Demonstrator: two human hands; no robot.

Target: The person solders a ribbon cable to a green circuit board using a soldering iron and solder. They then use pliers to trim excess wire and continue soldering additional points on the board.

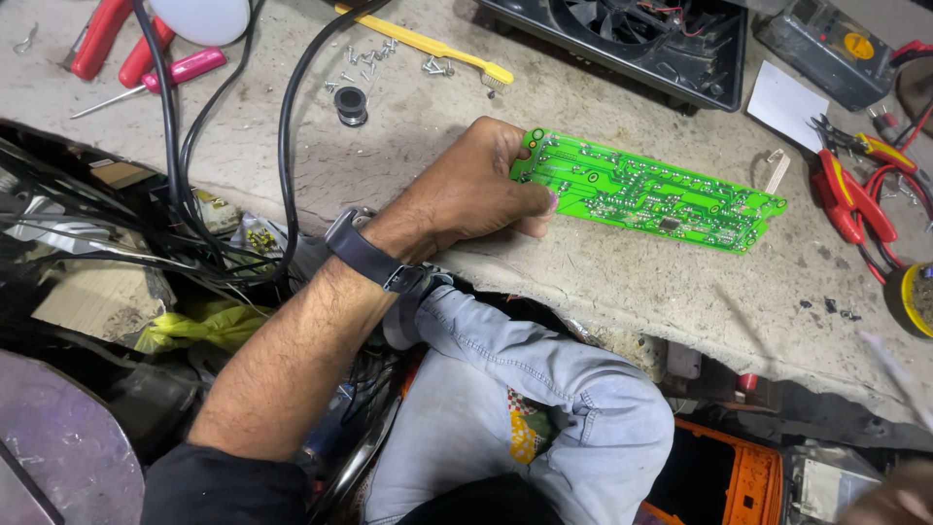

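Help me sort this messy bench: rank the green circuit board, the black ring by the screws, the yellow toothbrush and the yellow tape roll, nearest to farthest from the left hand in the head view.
1. Green circuit board: held at its left end by the left hand.
2. Black ring: up and left of the hand.
3. Yellow toothbrush: farther up; close to the ring's distance.
4. Yellow tape roll: far right edge.

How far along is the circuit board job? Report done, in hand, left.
Done: screws lie loose on the bench, and the green circuit board is out, solder side up. In hand: the left hand grips the board's left end; the right hand is a blur at the frame's corner. Left: the board is mounted in nothing yet.
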